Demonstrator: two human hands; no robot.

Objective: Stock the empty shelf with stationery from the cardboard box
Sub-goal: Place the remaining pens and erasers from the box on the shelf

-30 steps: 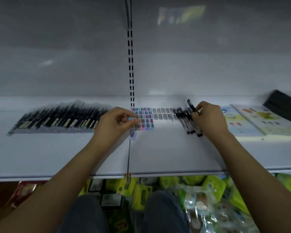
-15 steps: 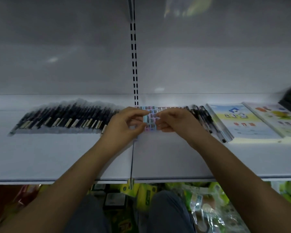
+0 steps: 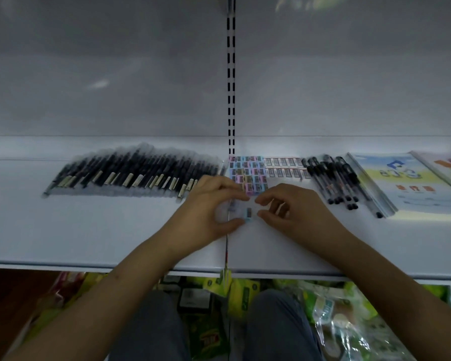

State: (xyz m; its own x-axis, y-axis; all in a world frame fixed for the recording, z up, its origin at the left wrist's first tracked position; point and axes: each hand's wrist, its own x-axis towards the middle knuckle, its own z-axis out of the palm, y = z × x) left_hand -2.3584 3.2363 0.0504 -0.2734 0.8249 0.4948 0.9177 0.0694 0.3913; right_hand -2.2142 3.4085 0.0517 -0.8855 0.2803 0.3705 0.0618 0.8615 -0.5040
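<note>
Head view: your left hand and right hand have drawn back from the grid of pastel erasers toward the front of the white shelf. Fingers of both hands are clamped on one small rectangular eraser in clear, glossy wrap. Slim black pens lie to the right.

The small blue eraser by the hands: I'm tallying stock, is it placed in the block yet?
Not yet: the blue eraser lies apart, in front of the eraser block.
</note>
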